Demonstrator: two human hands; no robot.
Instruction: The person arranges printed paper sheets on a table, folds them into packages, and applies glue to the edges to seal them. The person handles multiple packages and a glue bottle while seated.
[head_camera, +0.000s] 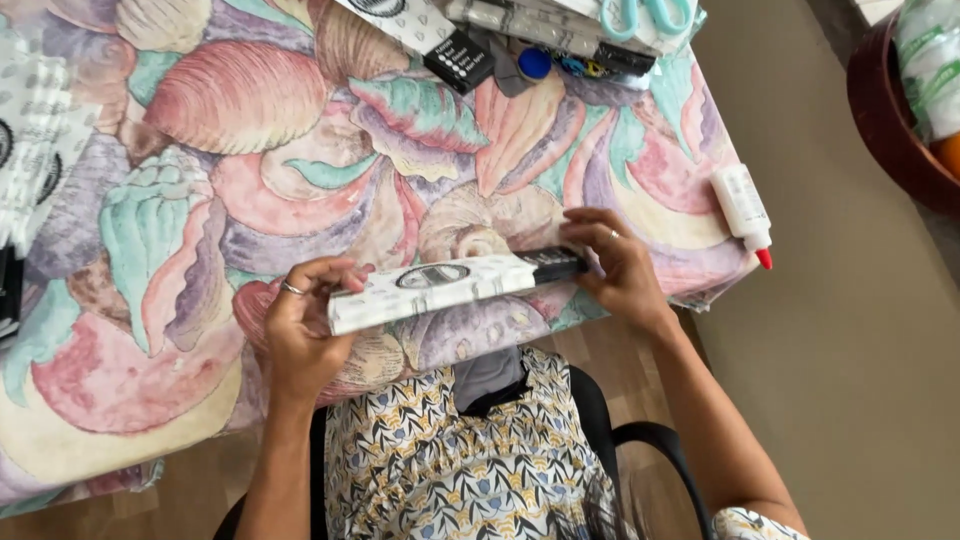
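Both hands pinch the long patterned box by its ends: left hand (300, 330), right hand (620, 270), box (440, 290) above the shell tablecloth (200, 200).

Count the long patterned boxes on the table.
3 at least: one box held between the left hand and right hand, two more at the top edge. More may be out of view.

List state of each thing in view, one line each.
Long patterned box: level, held at both ends above the table edge.
Left hand: gripping the box's white end.
Right hand: gripping its black end.
Glue bottle: lying down, red cap on.
Scissors: lying on the packages, blades hidden.
Tablecloth: spread over the table.
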